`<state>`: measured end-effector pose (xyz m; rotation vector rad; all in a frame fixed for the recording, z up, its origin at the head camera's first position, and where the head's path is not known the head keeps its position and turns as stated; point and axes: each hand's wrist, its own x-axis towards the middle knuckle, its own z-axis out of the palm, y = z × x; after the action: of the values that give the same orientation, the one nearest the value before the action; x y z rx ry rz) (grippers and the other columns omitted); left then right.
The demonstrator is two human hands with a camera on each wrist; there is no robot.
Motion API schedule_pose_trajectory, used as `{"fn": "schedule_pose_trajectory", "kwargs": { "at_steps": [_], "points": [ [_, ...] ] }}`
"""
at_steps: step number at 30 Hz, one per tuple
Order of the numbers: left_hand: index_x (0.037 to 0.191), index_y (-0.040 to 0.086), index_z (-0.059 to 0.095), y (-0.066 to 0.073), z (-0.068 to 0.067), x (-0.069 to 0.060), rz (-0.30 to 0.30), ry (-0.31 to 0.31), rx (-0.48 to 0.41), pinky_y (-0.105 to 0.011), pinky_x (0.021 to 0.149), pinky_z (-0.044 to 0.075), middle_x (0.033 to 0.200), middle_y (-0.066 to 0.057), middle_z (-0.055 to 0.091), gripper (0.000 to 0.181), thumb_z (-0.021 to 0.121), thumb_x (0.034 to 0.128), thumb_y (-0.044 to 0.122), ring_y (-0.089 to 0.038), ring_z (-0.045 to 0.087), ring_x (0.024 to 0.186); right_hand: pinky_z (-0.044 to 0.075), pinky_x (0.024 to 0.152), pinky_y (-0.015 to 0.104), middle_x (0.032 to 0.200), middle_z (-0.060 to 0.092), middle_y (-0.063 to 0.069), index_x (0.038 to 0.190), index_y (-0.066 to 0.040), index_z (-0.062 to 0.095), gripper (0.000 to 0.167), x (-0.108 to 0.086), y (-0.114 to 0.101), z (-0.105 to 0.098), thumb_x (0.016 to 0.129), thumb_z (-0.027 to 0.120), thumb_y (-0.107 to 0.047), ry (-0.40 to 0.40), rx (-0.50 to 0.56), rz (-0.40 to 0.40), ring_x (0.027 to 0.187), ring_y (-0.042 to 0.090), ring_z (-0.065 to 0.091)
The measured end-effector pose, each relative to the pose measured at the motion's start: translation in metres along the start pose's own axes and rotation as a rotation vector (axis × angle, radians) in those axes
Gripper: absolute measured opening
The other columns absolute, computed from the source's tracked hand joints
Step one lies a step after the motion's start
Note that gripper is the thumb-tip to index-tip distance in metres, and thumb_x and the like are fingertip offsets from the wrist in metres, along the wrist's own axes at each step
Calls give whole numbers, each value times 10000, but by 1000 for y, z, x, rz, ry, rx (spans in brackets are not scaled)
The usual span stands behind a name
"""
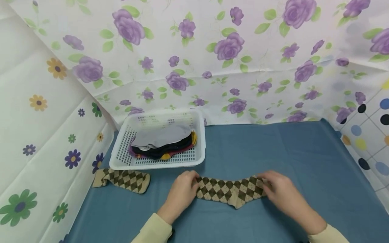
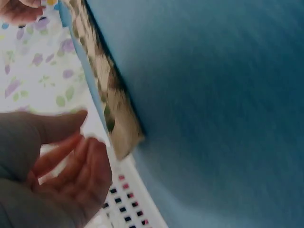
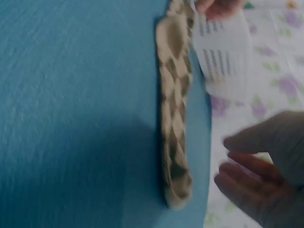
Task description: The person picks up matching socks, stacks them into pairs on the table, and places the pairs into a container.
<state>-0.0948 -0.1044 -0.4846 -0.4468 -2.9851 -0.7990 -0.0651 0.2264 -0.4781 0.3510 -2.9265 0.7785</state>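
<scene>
A beige sock with brown argyle diamonds (image 1: 217, 189) lies stretched sideways on the blue cloth, its plain beige heel pointing to the near side. At its left end is my left hand (image 1: 182, 189); in the left wrist view, thumb and fingers are loosely bent beside the sock end (image 2: 124, 128) with nothing between them. By the other end hovers my right hand (image 1: 281, 194). The right wrist view shows its fingers spread apart from the sock (image 3: 175, 123). A matching argyle sock (image 1: 130, 181) lies farther left, its cuff part folded or twisted.
Behind the socks stands a white perforated plastic basket (image 1: 202, 153). Inside it are a grey folded cloth item (image 1: 162, 135) and darker pieces with purple, red and yellow parts. Blue cloth (image 1: 258, 148) covers the table. Flower-printed sheets (image 1: 197, 50) hang at the back and sides.
</scene>
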Motion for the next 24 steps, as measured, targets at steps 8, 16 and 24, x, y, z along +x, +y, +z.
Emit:
{"fn": "schedule_pose_trajectory", "kwargs": {
  "at_steps": [8, 16, 24],
  "points": [
    [1081, 168, 665, 1, 7, 5, 68, -226, -31, -204, 646, 491, 928, 8, 602, 262, 714, 826, 195, -70, 569, 780, 530, 800, 256, 1061, 655, -115, 1065, -255, 683, 341, 10, 23, 18, 829, 674, -9, -158, -30, -214, 1001, 94, 623],
    [1079, 171, 668, -2, 8, 6, 25, -269, -66, -227, 655, 478, 930, 10, 583, 275, 729, 812, 190, -110, 555, 801, 538, 785, 330, 1107, 667, -9, 1072, -188, 690, 314, 6, 41, 15, 800, 710, -30, -140, -115, -126, 1033, 203, 617],
    [1050, 188, 654, -3, 7, 6, -37, -265, -97, -249, 636, 438, 912, 15, 558, 261, 741, 804, 180, -83, 475, 747, 540, 753, 370, 1148, 652, 73, 1171, -114, 651, 390, 2, 45, 12, 791, 732, -82, -141, -80, 6, 1025, 266, 601]
  ]
}}
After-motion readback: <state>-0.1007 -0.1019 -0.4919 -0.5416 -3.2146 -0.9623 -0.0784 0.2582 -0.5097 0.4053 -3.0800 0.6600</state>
